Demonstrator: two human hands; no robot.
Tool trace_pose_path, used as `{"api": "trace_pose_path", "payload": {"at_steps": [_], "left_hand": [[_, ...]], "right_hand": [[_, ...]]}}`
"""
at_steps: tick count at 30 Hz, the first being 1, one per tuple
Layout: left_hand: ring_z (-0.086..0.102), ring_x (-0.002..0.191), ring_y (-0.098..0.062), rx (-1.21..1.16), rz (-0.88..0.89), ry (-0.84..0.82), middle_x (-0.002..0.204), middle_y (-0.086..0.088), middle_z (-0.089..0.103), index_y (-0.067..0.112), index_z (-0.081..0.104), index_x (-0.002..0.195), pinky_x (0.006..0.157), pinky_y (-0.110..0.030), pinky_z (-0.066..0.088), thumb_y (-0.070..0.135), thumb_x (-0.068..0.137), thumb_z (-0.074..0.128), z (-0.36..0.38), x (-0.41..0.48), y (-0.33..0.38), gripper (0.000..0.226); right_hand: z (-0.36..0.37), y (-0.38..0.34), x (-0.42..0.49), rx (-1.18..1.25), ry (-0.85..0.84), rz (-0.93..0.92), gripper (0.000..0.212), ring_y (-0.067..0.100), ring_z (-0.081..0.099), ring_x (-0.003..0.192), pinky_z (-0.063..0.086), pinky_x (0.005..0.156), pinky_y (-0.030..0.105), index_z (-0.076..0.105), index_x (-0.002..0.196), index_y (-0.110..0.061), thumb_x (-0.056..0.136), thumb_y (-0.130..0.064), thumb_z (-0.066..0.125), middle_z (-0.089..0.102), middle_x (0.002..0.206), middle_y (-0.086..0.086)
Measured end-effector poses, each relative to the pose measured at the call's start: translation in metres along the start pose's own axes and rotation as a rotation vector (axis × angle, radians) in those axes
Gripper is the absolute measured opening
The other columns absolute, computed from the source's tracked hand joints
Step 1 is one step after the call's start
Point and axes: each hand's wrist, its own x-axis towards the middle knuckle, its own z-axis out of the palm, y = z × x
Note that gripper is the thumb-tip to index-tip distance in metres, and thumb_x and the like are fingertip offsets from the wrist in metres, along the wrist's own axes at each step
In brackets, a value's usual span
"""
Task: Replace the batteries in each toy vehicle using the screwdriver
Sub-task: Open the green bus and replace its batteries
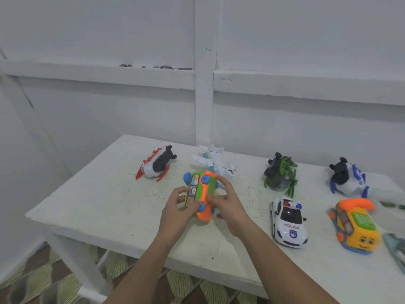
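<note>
Desk: white, scuffed top, set against a white panelled wall. A patterned floor shows past its near-left corner.

Your left hand and right hand meet over the middle of the desk. Both grasp the green-and-orange toy vehicle.
- Left fingers are curled round its window side, thumb on top.
- Right fingers are curled over the opposite side.
- The vehicle is turned on its side, with the orange chassis and blue wheels facing up. You cannot tell whether it rests on the desk or is held just above it.

Other toys, all apart from the hands:
- Yellow phone-bus, upright, orange handset on its roof, near the right edge.
- Police car, upright, just left of the phone-bus.
- Blue helicopter, overturned, far-right corner.
- Green helicopter, overturned, along the far edge.
- Red-and-white helicopter, overturned, towards the far-left corner.
- White plane, at the far edge just behind the held vehicle.

Pale object at the right edge: cut off, so you cannot identify it.
</note>
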Motion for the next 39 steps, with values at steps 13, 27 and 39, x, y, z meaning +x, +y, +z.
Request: {"api": "trace_pose_path", "payload": {"at_steps": [13,27,39], "left_hand": [[0.07,0.072,-0.017,-0.253,-0.079,-0.422,0.089,-0.018,0.075,0.017,0.048,0.11,0.066,-0.028,0.056,0.015,0.079,0.079,0.148,-0.067,0.038,0.044],[0.074,0.09,-0.03,-0.276,-0.229,-0.528,0.109,-0.009,0.074,0.049,0.049,0.121,0.071,-0.045,0.062,-0.006,0.082,0.064,0.287,-0.152,0.015,0.069],[0.073,0.095,-0.03,-0.311,-0.206,-0.391,0.114,-0.012,0.071,0.049,0.052,0.112,0.06,-0.035,0.06,-0.009,0.09,0.058,0.301,-0.162,0.01,0.062]], "right_hand": [[-0.168,-0.019,-0.098,-0.128,0.298,-0.167,0.048,0.009,0.058,0.063,0.047,0.052,0.023,0.059,0.122,-0.031,0.082,-0.009,0.073,0.052,0.08,0.004],[-0.319,0.02,-0.193,-0.181,0.175,0.025,0.04,0.018,0.066,0.085,0.058,0.081,0.039,0.061,0.126,-0.025,0.092,-0.004,0.06,0.062,0.09,0.008],[-0.438,0.037,-0.235,-1.159,0.607,0.211,0.025,0.026,0.042,0.11,0.039,0.089,0.035,0.067,0.096,-0.031,0.081,-0.012,0.062,0.047,0.108,0.0]]}}
